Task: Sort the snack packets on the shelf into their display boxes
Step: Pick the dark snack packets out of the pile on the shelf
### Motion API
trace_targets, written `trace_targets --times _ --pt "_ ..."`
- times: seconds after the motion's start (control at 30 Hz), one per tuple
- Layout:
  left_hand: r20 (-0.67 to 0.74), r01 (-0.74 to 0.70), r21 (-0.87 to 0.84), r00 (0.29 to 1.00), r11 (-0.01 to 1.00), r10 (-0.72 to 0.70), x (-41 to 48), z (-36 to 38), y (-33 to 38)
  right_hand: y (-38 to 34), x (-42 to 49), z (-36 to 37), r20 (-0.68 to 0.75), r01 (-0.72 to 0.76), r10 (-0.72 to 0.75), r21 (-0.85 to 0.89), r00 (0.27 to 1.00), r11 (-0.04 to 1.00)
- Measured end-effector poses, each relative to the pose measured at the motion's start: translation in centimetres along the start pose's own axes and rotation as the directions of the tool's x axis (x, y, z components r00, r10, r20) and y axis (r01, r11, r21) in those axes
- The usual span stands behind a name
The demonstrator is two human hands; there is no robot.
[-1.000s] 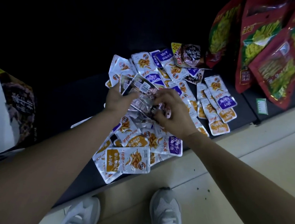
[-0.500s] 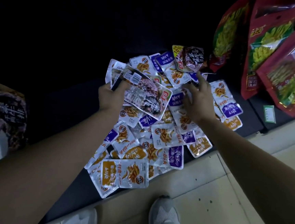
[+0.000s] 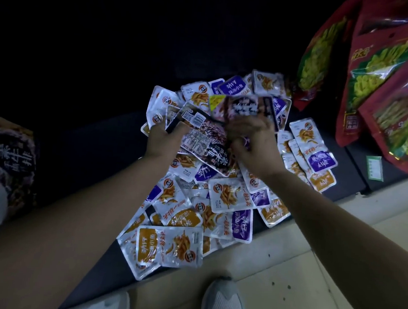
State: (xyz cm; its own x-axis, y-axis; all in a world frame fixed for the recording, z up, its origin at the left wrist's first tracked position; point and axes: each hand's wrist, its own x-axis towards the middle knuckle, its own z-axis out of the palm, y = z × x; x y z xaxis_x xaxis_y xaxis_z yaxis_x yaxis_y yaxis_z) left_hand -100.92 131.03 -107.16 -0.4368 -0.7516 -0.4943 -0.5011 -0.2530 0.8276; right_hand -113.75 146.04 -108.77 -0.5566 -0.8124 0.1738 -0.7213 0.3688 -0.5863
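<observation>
Left hand: fingers curled round the near edge of a bundle of dark packets, back face and barcode up. The bundle is held tilted just above the heap.

Right hand: fingers curled on the lower edge of a single dark packet with white lettering. The packet is motion-blurred, so the exact finger placement is unclear. It sits at the far side of the heap, touching the far end of the left hand's bundle.

Heap of small packets: white foil with orange or purple panels, overlapping in no order. It runs along the dark shelf from the front lip to the back, and several packets overhang the lip. Nothing in the heap is sorted.

Display box: at the left end of the shelf, well apart from the heap, with dark print and white characters on its side. Its inside is not visible.

Big red bags: at least 3, green and yellow pictures, leaning at the right end beyond the heap.

Green label: on the shelf edge under the bags.

2 grey shoes on the pale tiled floor below the shelf.
</observation>
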Motion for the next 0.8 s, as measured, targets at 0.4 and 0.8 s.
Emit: trace_targets --times 0.4,0.8 --pt "-0.003 0.004 -0.023 1.000 1.000 -0.004 0.2 1.7 -0.3 -0.7 -1.0 -1.6 -0.002 -0.183 0.186 0.192 0.982 0.964" --pt "0.034 -0.082 -0.049 0.996 0.995 0.084 0.0 1.3 -0.7 4.3 -3.0 -0.5 -0.090 -0.270 0.254 -0.355 0.963 0.895"
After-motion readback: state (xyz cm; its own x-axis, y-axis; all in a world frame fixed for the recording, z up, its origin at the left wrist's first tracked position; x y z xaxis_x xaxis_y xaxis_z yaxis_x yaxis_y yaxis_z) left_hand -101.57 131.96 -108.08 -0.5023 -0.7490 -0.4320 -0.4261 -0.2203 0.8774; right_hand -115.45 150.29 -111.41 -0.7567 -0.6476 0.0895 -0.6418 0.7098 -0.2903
